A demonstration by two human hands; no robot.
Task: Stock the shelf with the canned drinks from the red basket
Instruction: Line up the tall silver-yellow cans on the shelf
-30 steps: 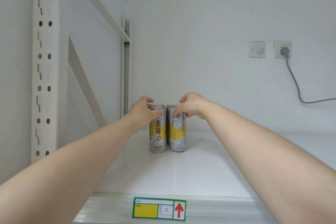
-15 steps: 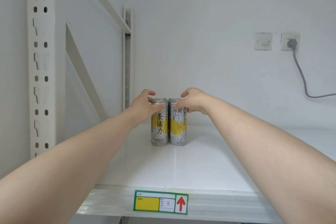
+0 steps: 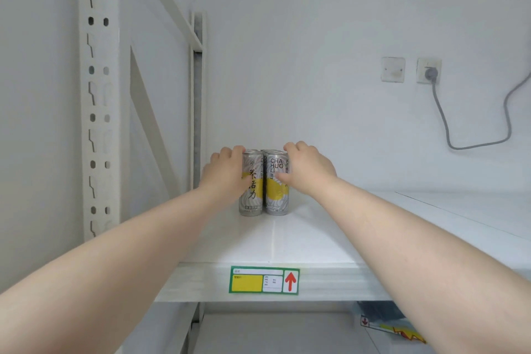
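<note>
Two slim grey-and-yellow drink cans stand upright and touching on the white shelf (image 3: 287,241), far back on its left side. My left hand (image 3: 225,175) wraps the left can (image 3: 253,200) from its left side, fingers over the rim and thumb on the front. My right hand (image 3: 309,169) clasps the right can (image 3: 274,195) from the right in the same way. Rims of more cans show just behind these two, mostly hidden. The red basket is not in view.
A white perforated upright (image 3: 99,95) and diagonal braces bound the shelf on the left. A green-and-yellow price label (image 3: 264,279) sits on the shelf's front edge. On the back wall a socket (image 3: 428,71) holds a plug with a grey cable. A lower shelf shows below.
Both hands have slid from the can tops down around the cans' outer sides. The cans stay in the same spot on the shelf.
</note>
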